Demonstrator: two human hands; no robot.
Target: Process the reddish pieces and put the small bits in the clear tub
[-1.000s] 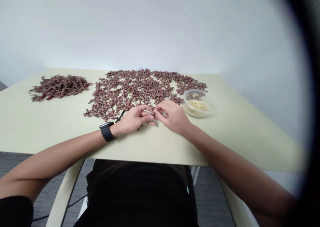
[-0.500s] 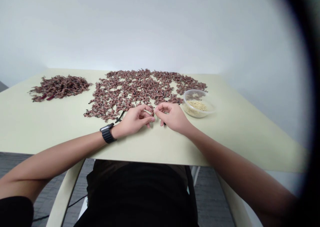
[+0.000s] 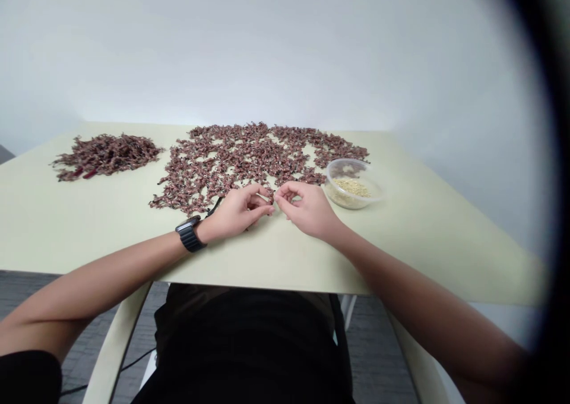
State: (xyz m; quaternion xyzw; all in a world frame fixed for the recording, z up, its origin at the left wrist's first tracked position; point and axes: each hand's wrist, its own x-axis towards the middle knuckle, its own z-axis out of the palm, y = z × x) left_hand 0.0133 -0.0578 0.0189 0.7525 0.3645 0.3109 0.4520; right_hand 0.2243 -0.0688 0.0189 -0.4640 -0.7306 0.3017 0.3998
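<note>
My left hand (image 3: pixel 243 212), with a dark watch (image 3: pixel 190 234) on its wrist, has its fingers curled in a pinch at the near edge of a wide spread of reddish-brown dried pieces (image 3: pixel 249 154). Close beside it, my right hand (image 3: pixel 309 208) has thumb and index finger pressed together, the tips almost meeting the left ones. Whatever is between the fingertips is too small to make out. A dark thin strip shows behind the left wrist. To the right of my right hand stands a clear plastic bowl (image 3: pixel 354 199) with pale yellow bits (image 3: pixel 352 188) in it.
A second, denser heap of the same brown pieces (image 3: pixel 109 154) lies at the left of the pale yellow table (image 3: pixel 423 232), with dark red bits at its front. A white wall (image 3: pixel 249 47) rises behind the table.
Both hands stay in nearly the same place. The fingers have shifted slightly, and the lower fingers of both hands are tucked in more than before.
</note>
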